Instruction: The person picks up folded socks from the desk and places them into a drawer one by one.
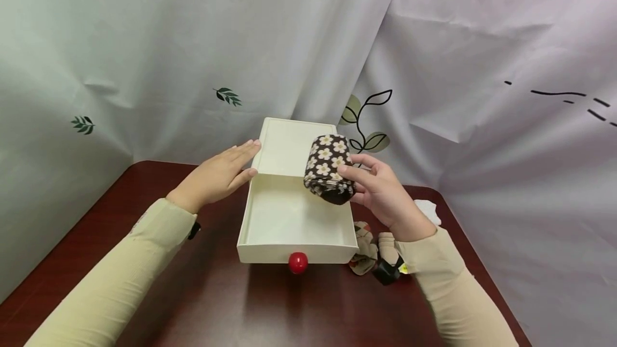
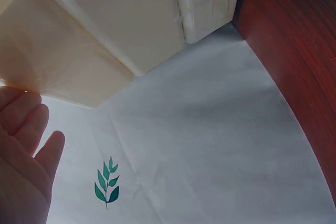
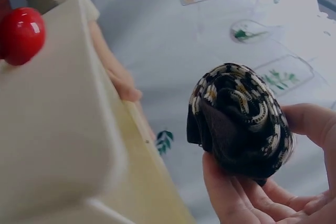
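A rolled dark sock with white flowers (image 1: 326, 165) is held between the thumb and fingers of my right hand (image 1: 381, 191), above the right side of a pulled-out cream drawer (image 1: 296, 218). Its coiled end (image 3: 241, 124) faces the right wrist camera. No item shows on the visible drawer floor. My left hand (image 1: 217, 175) has its fingers extended, with the fingertips against the left edge of the cream box top (image 1: 294, 146). In the left wrist view, those fingers (image 2: 31, 124) touch the box's side (image 2: 68, 51).
A red round knob (image 1: 298, 262) sits on the drawer front. Right of the drawer lie a patterned sock bundle (image 1: 363, 250), a beige rolled sock (image 1: 387, 246) and a white cloth item (image 1: 427, 210), partly behind my right forearm. Grey-white printed curtains surround the dark red table (image 1: 202, 293).
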Demonstrator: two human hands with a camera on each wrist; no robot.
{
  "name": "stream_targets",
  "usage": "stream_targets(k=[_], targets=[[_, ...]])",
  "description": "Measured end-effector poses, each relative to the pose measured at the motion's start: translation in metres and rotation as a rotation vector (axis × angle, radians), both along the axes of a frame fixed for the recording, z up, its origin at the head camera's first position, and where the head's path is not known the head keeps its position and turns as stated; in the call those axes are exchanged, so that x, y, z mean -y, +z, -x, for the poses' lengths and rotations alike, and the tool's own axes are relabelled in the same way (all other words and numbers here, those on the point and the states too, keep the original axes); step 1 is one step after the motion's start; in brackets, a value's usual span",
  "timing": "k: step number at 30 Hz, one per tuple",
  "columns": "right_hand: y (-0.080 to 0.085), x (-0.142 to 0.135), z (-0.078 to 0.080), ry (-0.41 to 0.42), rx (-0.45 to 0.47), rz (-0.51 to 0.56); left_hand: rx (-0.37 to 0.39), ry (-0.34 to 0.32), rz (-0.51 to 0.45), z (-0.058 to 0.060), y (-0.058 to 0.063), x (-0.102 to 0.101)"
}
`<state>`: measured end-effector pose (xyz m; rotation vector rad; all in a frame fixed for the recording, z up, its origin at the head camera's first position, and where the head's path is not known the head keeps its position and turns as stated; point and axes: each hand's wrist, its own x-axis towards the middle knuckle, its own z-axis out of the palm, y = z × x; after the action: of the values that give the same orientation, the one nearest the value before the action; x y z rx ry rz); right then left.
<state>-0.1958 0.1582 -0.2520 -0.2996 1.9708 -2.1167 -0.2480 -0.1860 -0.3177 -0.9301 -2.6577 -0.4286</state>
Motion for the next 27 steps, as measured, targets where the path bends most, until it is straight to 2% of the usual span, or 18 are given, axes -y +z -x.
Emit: stream_targets(k=[5,14,27], targets=[[-0.005,0.014,-0.001,0.009,0.015,-0.062,-0.007,0.005,0.004,0.001,-0.001,0.0],[-0.008,0.042,-0.007,0.081,0.051,-0.092,-0.025,-0.004,-0.011,0.003,-0.003,0.0],[-0.017,0.062,-0.007,0.173,0.055,-0.41,-0.022,0.0,-0.022,0.003,-0.004,0.0]])
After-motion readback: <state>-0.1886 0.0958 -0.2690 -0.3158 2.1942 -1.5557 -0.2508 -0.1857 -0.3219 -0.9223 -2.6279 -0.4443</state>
